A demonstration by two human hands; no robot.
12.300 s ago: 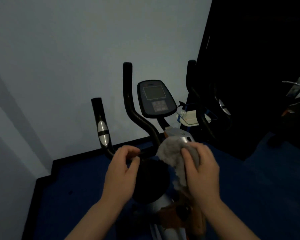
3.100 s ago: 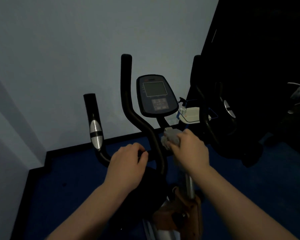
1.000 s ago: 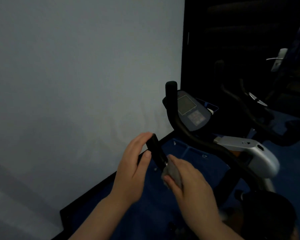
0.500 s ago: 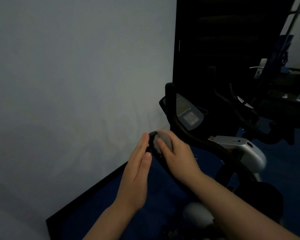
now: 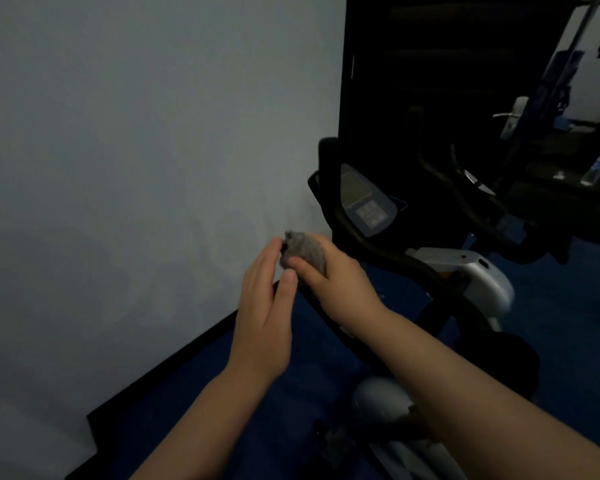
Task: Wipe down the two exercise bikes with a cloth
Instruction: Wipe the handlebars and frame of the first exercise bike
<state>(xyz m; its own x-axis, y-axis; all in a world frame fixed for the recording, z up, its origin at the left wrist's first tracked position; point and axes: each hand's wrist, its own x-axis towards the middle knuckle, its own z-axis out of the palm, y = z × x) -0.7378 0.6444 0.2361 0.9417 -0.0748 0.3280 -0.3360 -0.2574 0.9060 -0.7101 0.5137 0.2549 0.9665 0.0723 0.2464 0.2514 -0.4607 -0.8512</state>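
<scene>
Our right hand (image 5: 340, 282) grips a bunched grey cloth (image 5: 305, 251), wrapping it over the top end of a black handlebar grip (image 5: 312, 299) on the near exercise bike (image 5: 478, 282). Our left hand (image 5: 264, 306) stands flat and open-fingered just beside the cloth, fingertips up against the left side of the wrapped grip, grasping nothing that we can see. From under our hands the black bar runs down to the right, and a second curved bar (image 5: 378, 244) sweeps from an upright end near the console (image 5: 364, 202) toward the silver-grey body of the bike. The console is tilted, with a dim screen above a small panel of buttons. Behind it, against a dark wall (image 5: 465, 64), the handlebars of a second bike (image 5: 465, 199) show only faintly. A pale wall (image 5: 136, 168) fills the left side, meeting blue floor (image 5: 257, 393) along a black skirting. Far right, a clear plastic bottle (image 5: 598, 168) stands on a dark surface.
</scene>
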